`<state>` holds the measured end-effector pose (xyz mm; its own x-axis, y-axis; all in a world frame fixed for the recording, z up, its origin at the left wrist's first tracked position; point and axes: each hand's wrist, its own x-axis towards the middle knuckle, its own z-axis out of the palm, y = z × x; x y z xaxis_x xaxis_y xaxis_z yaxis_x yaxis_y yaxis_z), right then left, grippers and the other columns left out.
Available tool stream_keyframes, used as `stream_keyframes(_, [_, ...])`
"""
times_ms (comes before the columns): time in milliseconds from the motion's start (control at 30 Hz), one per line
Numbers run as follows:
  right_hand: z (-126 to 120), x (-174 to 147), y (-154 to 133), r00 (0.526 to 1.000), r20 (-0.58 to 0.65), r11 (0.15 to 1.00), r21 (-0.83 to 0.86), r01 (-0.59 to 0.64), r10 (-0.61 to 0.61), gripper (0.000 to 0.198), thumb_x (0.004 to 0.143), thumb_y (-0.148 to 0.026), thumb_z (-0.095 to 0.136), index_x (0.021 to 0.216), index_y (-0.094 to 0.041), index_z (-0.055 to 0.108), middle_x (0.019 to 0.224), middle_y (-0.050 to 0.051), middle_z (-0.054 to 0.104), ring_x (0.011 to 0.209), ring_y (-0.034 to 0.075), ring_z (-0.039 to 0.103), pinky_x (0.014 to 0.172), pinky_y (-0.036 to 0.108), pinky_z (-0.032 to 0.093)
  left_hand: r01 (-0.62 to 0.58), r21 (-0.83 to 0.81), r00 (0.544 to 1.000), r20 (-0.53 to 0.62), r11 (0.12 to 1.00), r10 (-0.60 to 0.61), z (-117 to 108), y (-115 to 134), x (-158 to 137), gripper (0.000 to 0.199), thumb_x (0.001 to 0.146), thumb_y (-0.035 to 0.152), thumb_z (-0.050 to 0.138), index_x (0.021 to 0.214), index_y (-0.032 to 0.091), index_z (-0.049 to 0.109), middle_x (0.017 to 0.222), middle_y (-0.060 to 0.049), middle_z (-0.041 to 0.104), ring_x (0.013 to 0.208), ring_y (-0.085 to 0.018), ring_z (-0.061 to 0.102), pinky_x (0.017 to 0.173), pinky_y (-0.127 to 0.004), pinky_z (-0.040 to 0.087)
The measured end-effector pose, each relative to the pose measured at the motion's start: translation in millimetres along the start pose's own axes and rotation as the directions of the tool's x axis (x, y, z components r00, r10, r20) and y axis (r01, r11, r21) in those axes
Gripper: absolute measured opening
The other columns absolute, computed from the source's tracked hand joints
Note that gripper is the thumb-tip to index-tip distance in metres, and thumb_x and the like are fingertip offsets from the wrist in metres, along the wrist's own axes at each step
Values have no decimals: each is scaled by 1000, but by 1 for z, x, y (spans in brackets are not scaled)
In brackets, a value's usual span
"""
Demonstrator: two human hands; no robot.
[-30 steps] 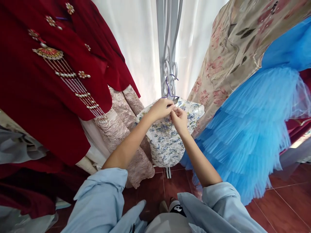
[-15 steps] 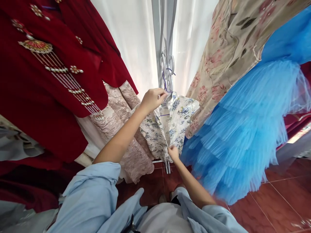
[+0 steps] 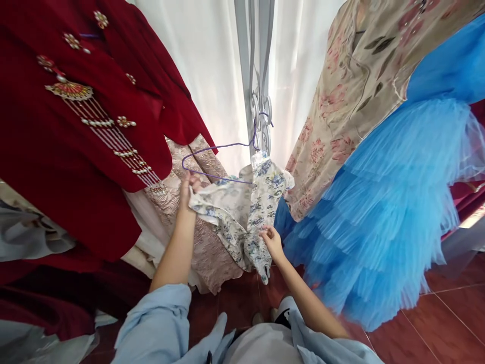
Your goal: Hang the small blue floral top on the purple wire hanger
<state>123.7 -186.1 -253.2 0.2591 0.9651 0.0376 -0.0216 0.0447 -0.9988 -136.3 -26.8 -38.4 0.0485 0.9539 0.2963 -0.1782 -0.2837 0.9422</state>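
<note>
Left hand (image 3: pixel 188 189) pulls the floral garment (image 3: pixel 242 217) off its purple hanger (image 3: pixel 212 162).

A grey metal stand (image 3: pixel 254 76) with scrollwork rose at the middle, in front of a white curtain (image 3: pixel 212 76). A purple wire hanger (image 3: pixel 215 162) hung by its hook from the scrollwork, and a small blue-flowered dress (image 3: pixel 246 212) hung partly on it, 1 shoulder pulled off toward the left. The floor (image 3: pixel 435 328) was red-brown tile with pale grout lines. The stand's white foot (image 3: pixel 265 273) met it just below the dress hem.
</note>
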Motion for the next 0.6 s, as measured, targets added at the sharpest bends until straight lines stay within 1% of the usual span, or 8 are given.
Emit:
stream_keyframes(133, [21, -9, -30, 944, 256, 959, -135, 250, -210, 64, 68, -39, 80, 125, -21, 59, 130, 12, 62, 114, 29, 59, 98, 41, 46, 224, -201, 974, 23, 954, -223, 72, -65, -65, 45, 83, 64, 64, 79, 22, 49, 50, 11, 24, 38, -6, 10, 36, -24, 10])
stream_keyframes(200, [26, -13, -44, 906, 381, 946, -178, 270, -186, 50, 70, -37, 78, 114, -18, 64, 118, 11, 68, 107, 29, 61, 96, 42, 47, 221, -206, 975, 82, 953, -208, 114, -83, -95, 41, 82, 61, 66, 85, 21, 55, 50, 10, 33, 38, -7, 22, 39, -22, 19])
stream_keyframes(300, [18, -23, -61, 858, 509, 963, -191, 189, -68, 20, 81, -37, 66, 82, -17, 68, 79, 4, 69, 81, 23, 62, 81, 38, 51, 118, 11, 936, 333, 993, -115, 149, -93, -129, 43, 84, 60, 66, 84, 17, 65, 57, 3, 51, 51, -10, 44, 51, -23, 35])
stream_keyframes(367, [2, -31, -73, 844, 536, 977, -167, 131, -21, 21, 81, -38, 67, 76, -17, 68, 72, 3, 66, 76, 21, 60, 77, 35, 52, 117, 96, 815, 560, 988, -151, 149, -97, -148, 50, 84, 65, 64, 88, 15, 70, 70, -4, 63, 68, -15, 56, 66, -26, 44])
stream_keyframes(433, [-21, -39, -87, 814, 581, 991, -113, 64, 14, 24, 77, -40, 73, 82, -17, 70, 78, 3, 68, 78, 21, 61, 77, 33, 52, 261, 101, 660, 707, 960, -254, 138, -103, -167, 63, 81, 76, 58, 94, 16, 72, 83, -8, 68, 82, -21, 62, 79, -32, 48])
stream_keyframes(533, [-65, -48, -109, 673, 736, 997, -44, -61, 74, 38, 68, -45, 82, 89, -15, 70, 83, 3, 69, 77, 19, 63, 77, 32, 53, 501, 169, 434, 799, 849, -416, 112, -115, -197, 69, 68, 79, 69, 97, 17, 72, 85, -9, 70, 89, -26, 64, 86, -39, 50])
stream_keyframes(567, [-82, -50, -114, 647, 758, 995, -24, -99, 82, 47, 62, -48, 86, 90, -14, 70, 82, 3, 69, 74, 19, 63, 75, 32, 54, 528, 226, 370, 807, 819, -461, 103, -117, -207, 66, 61, 72, 79, 97, 17, 71, 84, -7, 70, 88, -26, 64, 86, -39, 50])
stream_keyframes(600, [-101, -51, -118, 669, 738, 992, 1, -126, 84, 55, 55, -53, 88, 90, -15, 70, 79, 4, 69, 71, 19, 63, 71, 32, 54, 524, 296, 308, 808, 798, -502, 96, -118, -214, 63, 54, 63, 87, 96, 18, 71, 84, -5, 70, 87, -25, 64, 86, -38, 50])
